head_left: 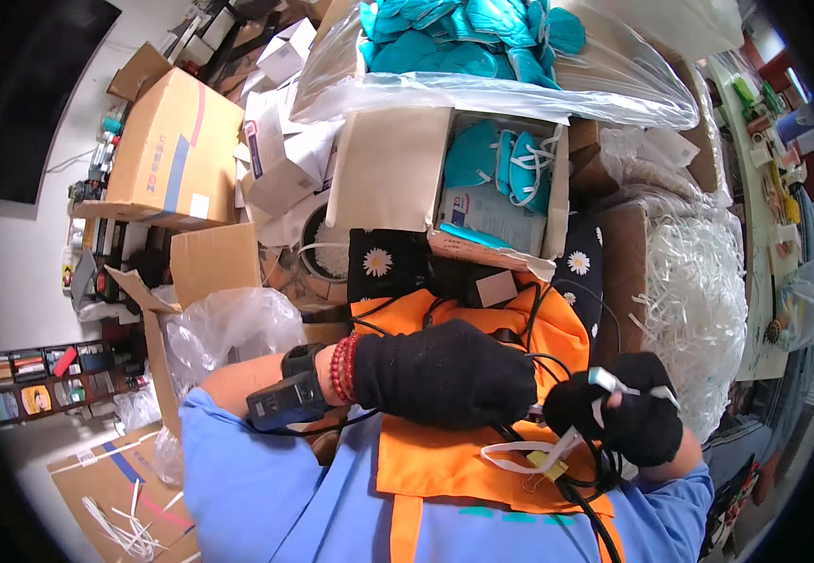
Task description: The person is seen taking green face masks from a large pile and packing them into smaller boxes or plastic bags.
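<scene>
Grip, left hand [444,375]: black-gloved, fingers curled inward, back of the hand upward; fingertips hidden, so cannot tell whether they pinch anything.
Grip, right hand [618,418]: black-gloved, fingers curled and closed on a white strap [571,438].
Left side: tall cardboard box [168,155]; nearer, an open carton [215,258] with a clear plastic bag [229,324] bulging at its mouth.
Left wrist: red bead bracelet [343,369], just beside a black device [285,403].
Centre: orange apron [435,460] below both hands; beyond them, an open box [388,169] holding teal masks [520,169]; farther, clear plastic sheeting [613,80] around more such masks.
White strap: at the right hand, a loop hanging over the apron (just beside a small yellow piece [546,461], kind unclear).
Right side: heap of white strips [693,300] against brown cardboard [621,272].
</scene>
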A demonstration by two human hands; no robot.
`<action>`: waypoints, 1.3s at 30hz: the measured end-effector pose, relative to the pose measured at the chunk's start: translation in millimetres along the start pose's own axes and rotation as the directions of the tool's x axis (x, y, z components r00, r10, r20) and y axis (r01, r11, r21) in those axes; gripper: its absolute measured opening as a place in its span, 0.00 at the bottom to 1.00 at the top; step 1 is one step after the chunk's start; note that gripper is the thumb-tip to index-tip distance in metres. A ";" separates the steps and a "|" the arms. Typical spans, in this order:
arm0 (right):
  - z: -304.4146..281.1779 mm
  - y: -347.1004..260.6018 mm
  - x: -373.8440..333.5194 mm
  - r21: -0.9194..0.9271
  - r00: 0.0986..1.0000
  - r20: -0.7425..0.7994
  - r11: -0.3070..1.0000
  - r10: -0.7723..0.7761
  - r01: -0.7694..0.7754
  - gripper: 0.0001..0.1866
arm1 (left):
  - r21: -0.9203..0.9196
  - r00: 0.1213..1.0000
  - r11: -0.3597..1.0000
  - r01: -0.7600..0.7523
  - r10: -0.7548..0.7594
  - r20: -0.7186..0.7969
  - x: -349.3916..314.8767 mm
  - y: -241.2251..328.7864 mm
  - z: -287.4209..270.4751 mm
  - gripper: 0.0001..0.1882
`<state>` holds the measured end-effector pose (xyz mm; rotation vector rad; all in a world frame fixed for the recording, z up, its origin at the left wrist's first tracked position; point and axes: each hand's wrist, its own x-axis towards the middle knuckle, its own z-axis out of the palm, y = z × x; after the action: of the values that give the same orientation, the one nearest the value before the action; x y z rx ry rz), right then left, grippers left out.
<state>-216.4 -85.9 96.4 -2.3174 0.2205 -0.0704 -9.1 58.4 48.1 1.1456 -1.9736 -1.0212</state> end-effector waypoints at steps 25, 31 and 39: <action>-150.1 240.7 -215.7 -0.520 0.575 -0.510 0.303 0.639 -0.799 0.31 | 0.021 0.121 0.179 0.984 -0.569 -0.814 -215.9 -237.9 -52.6 0.30; -173.8 227.4 -224.5 -0.441 0.408 -0.736 0.074 0.540 -0.894 0.29 | 0.091 0.277 0.577 0.812 -0.244 -0.929 -98.6 -162.4 -111.3 0.10; -145.6 241.6 -168.0 -0.721 0.773 -0.601 0.280 0.203 -0.634 0.23 | 0.533 0.657 0.400 0.745 -0.308 -0.688 61.3 -191.5 -57.8 0.22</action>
<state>-432.2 -322.5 23.5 -3.2050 1.4716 -0.1873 89.7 -75.8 -78.5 2.4207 -1.5924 0.0670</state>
